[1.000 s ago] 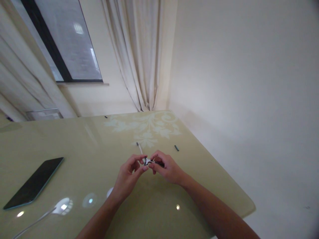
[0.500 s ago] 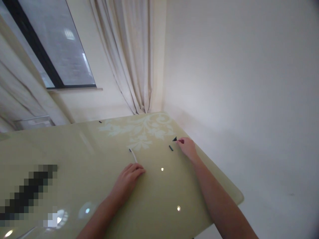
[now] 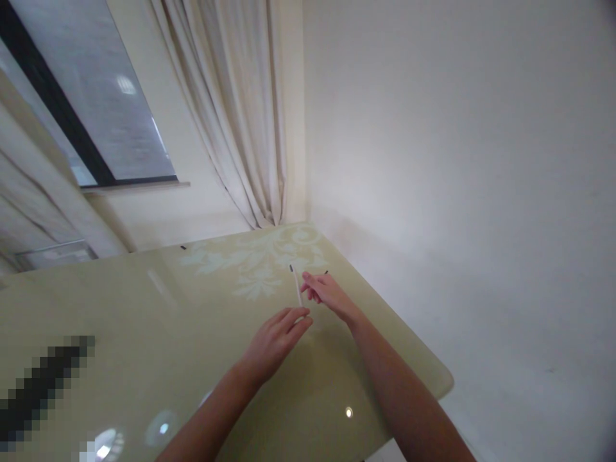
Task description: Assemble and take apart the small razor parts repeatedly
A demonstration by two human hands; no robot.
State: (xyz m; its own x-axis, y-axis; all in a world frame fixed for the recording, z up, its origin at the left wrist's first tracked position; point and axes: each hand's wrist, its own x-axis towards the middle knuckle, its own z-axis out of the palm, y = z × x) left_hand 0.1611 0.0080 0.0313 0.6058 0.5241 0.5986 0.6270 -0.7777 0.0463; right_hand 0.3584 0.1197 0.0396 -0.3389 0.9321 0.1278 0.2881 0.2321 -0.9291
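A thin white strip (image 3: 298, 287) with a dark tip, its exact kind unclear, rises away from my left hand (image 3: 279, 337). The fingers of that hand are closed on its near end, just above the table. Close by on the right is my right hand (image 3: 330, 296), with its fingers loosely bent and apart, beside the strip; nothing shows in them. A small dark piece (image 3: 326, 272) lies just behind its knuckles, partly hidden.
The glossy pale green table (image 3: 192, 333) has a white floral pattern and a rounded right corner. Another small dark piece (image 3: 183, 248) lies near its far edge. A blurred dark object (image 3: 43, 391) is at left. The wall (image 3: 457, 192) borders the right side; curtains (image 3: 226, 115) hang behind.
My left hand has moved right and forward with the white strip. My right hand has come left toward it, and the dark piece it was pinching no longer shows in its fingers.
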